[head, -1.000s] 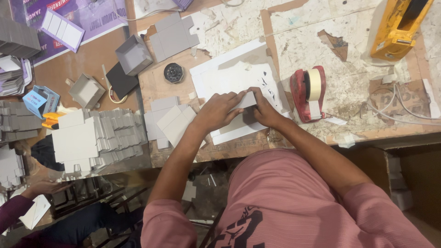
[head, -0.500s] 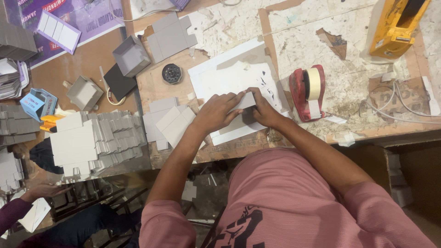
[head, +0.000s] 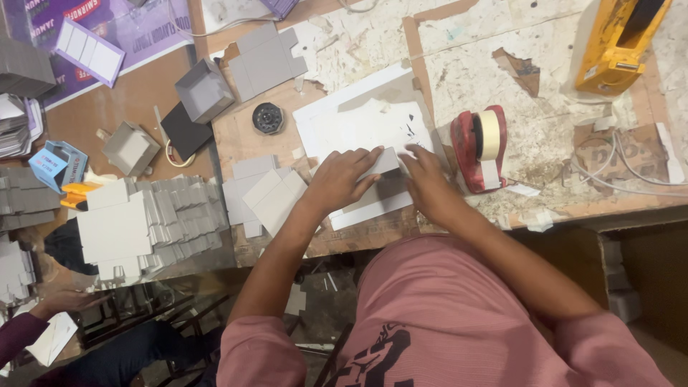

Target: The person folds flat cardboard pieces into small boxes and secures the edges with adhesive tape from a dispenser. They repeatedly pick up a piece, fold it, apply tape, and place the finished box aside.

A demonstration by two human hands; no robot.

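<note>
A grey cardboard piece lies on white sheets at the middle of the worn table. My left hand presses down on its left part, fingers spread over it. My right hand holds its right end, fingers curled on the card's edge. Both hands sit close together, just left of a red tape dispenser. The lower part of the card is hidden under my hands.
Flat grey card blanks lie left of my hands, a big fanned stack farther left. Folded grey boxes and a round black object sit behind. A yellow tool lies far right. Another person's hand holds paper at bottom left.
My hands have stayed on the grey card and barely shifted. The other person's hand at lower left moved slightly.
</note>
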